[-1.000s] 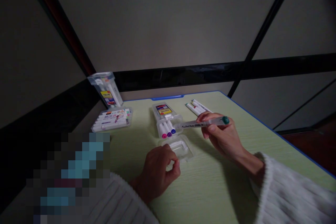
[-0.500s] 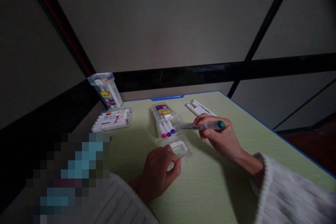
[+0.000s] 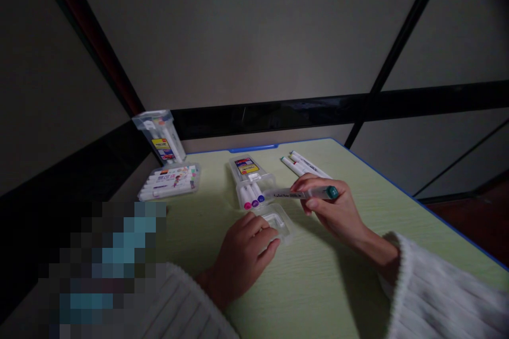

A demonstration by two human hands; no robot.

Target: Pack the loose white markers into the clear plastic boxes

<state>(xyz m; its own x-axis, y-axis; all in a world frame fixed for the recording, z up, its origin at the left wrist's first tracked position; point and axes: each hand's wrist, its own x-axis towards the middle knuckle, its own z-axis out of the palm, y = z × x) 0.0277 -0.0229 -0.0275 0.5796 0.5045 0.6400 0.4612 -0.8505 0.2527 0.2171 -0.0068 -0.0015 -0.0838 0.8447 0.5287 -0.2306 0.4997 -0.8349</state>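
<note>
Two hands work over a pale green table (image 3: 318, 280). The right hand (image 3: 338, 214) pinches a green-capped marker (image 3: 283, 194), held level just right of the open clear case (image 3: 248, 168), where three markers (image 3: 253, 198) show pink, purple and blue ends. The left hand (image 3: 242, 257) lies loosely spread, fingertips on the case's lid (image 3: 279, 221). Loose markers (image 3: 306, 164) lie beyond; a flat pack (image 3: 170, 183) and an upright pack (image 3: 161, 135) sit far left.

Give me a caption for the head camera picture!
Right hand holds a teal-capped marker by the open marker case; left hand touches its clear lid.
</note>
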